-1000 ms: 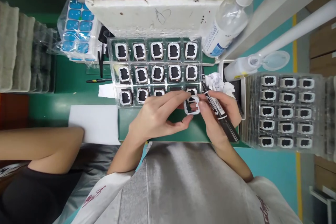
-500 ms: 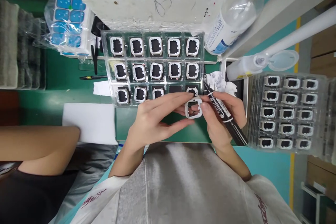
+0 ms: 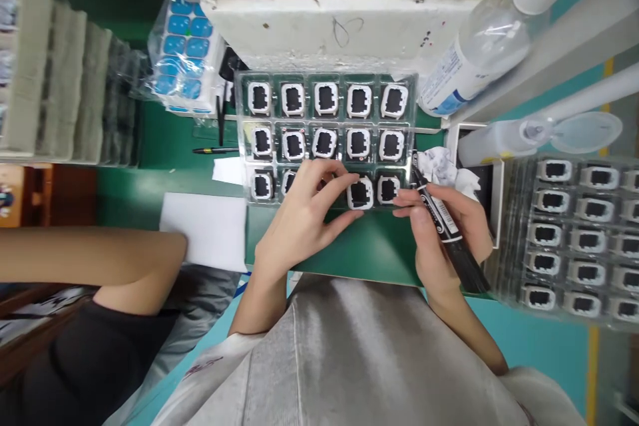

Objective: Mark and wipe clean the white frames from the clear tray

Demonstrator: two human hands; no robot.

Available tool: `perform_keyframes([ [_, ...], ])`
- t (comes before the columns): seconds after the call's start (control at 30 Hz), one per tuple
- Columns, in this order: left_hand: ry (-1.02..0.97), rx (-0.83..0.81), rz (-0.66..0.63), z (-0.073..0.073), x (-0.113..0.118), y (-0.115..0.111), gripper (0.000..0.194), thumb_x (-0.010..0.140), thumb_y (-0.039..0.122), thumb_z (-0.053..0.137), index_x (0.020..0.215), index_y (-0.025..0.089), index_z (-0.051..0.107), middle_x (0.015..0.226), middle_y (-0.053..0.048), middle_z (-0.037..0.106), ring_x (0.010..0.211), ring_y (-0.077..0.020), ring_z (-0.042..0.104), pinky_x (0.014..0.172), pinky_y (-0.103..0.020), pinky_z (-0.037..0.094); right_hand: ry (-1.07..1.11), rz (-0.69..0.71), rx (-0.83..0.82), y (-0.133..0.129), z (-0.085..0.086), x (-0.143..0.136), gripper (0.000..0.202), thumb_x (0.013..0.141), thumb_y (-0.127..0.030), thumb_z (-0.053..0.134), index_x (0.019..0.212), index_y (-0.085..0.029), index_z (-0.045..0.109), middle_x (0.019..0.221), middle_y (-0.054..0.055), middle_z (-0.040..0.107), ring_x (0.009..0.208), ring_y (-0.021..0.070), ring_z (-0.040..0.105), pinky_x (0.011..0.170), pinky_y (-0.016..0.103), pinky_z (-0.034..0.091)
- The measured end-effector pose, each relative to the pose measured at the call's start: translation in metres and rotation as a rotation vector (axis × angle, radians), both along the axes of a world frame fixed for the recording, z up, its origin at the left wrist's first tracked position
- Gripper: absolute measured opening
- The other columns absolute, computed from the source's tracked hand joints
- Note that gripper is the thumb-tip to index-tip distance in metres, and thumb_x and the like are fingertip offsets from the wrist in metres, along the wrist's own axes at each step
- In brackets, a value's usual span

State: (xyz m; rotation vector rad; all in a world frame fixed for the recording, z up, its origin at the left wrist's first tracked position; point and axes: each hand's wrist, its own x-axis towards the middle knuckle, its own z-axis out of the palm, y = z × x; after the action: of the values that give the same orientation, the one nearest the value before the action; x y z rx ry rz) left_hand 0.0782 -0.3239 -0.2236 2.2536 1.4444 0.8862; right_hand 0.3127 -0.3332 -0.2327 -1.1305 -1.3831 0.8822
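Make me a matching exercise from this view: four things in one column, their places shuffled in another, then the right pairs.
Things:
1. Black marker
2. Frame second from right in the bottom row of the tray
3. Clear labelled bottle
4. White sheet

Places:
A. Partly hidden by another person's elbow
B. In the right hand
C. Right of the tray's top row
D. By the left hand

Pairs: 1-B, 2-D, 3-C, 4-A

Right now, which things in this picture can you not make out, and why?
Head view:
Tray, front row: third cell mostly hidden by the left hand.
Marker: lettering too small and blurred.
Bottle: label too small to read; top cut off by upper edge.
Right stack: cut off by right edge.
Co-worker's arm: hand beyond left edge.
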Motion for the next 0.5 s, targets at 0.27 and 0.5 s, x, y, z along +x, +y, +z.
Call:
perform_keyframes([
  [0.27,0.272,-0.091,0.051,-0.011,-0.006,0.001,0.05,0.11,0.039,0.073,0.156,0.021,0.068,0.135,-0.017,0.063,0.117,-0.0342,0.054,0.101,-0.053,0.057,-0.067,0.005,0.059,0.001,-0.002,-0.005,0.038,0.107,-0.021,0.078,0.144,-0.026,0.072,0.123,0.006,0.082,0.103,0.023,0.084,0.094,0.04,0.073],
  [0.5,0.044,0.045,0.358,-0.018,-0.024,-0.015,0.025,0.106,0.038,0.082,0.126,0.025,0.075,0.115,-0.008,0.067,0.11,-0.0276,0.063,0.097,-0.044,0.055,-0.075,-0.008,0.111,0.004,-0.001,-0.007,0.036,0.107,-0.02,0.077,0.143,-0.024,0.072,0.118,0.006,0.082,0.099,0.0221,0.084,0.092,0.038,0.073],
])
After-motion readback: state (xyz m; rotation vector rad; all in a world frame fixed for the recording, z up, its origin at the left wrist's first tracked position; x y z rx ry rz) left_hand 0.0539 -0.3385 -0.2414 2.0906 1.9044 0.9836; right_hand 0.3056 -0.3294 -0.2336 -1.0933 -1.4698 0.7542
